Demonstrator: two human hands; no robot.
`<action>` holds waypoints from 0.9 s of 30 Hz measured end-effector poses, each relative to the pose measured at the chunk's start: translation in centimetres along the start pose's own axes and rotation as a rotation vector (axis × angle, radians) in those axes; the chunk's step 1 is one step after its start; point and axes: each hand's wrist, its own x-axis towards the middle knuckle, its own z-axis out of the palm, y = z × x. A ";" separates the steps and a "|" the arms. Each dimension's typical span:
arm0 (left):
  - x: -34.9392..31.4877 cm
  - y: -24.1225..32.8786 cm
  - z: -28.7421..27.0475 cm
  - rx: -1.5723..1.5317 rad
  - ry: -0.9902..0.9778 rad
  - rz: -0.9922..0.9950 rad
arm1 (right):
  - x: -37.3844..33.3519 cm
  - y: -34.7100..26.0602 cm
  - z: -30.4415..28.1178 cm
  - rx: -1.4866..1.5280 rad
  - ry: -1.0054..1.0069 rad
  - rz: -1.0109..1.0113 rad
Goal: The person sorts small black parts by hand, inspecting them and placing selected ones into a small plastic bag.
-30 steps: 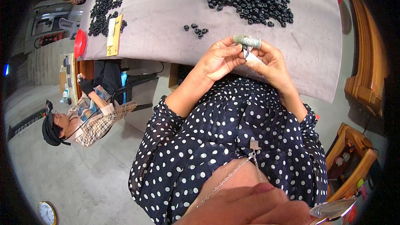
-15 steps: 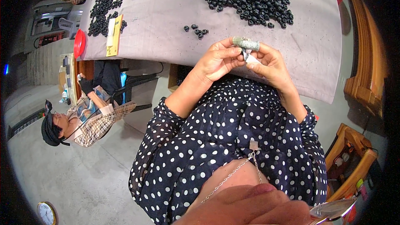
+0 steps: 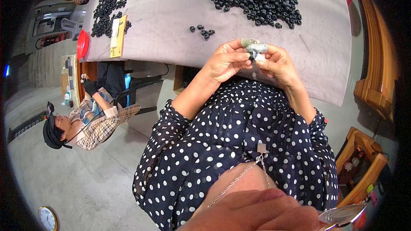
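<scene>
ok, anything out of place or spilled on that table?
Only mildly: a few black beads lie loose on the pale cloth, apart from the big bead pile and nearer the left hand. Could be strays or set aside; can't tell.

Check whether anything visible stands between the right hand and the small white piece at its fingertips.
Nothing visible does: the right hand has its bare thumb against the white piece. Whether the grey wrap on its forefinger also touches the piece is hidden.
</scene>
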 end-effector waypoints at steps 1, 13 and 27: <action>0.1 0.0 0.0 -0.006 -0.005 0.000 | 0.0 0.0 0.0 0.002 0.006 -0.012; 0.1 0.4 0.1 -0.005 0.001 -0.005 | -0.7 -1.2 0.8 -0.067 -0.089 -0.082; 0.1 0.5 0.0 0.029 0.001 -0.009 | -0.8 -1.6 0.7 -0.095 -0.103 -0.067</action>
